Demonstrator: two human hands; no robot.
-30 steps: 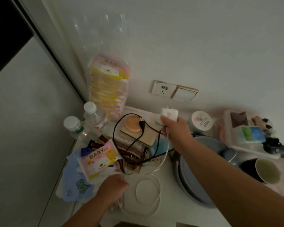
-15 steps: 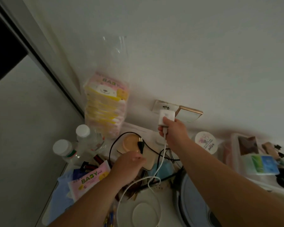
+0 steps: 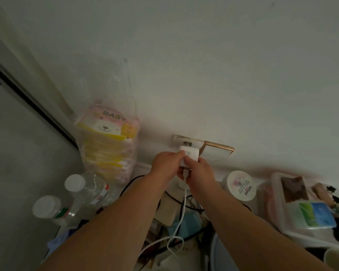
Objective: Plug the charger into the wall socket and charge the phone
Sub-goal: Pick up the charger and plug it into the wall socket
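A white charger block (image 3: 191, 155) is held up against the white wall socket (image 3: 184, 142), its prongs at the socket's holes. My left hand (image 3: 167, 165) grips its left side and my right hand (image 3: 199, 171) grips its lower right side. A white cable (image 3: 181, 216) hangs from the charger's underside down between my forearms and loops over the cluttered table. No phone is visible.
A gold-framed switch (image 3: 219, 153) sits right of the socket. A bag of baby wipes (image 3: 108, 145) leans on the wall at left, with two clear bottles (image 3: 82, 194) below it. A round white tub (image 3: 240, 185) and a tray of items (image 3: 305, 210) stand at right.
My left hand has come up from the table and joined the right on the charger. The charger has moved up to the socket.
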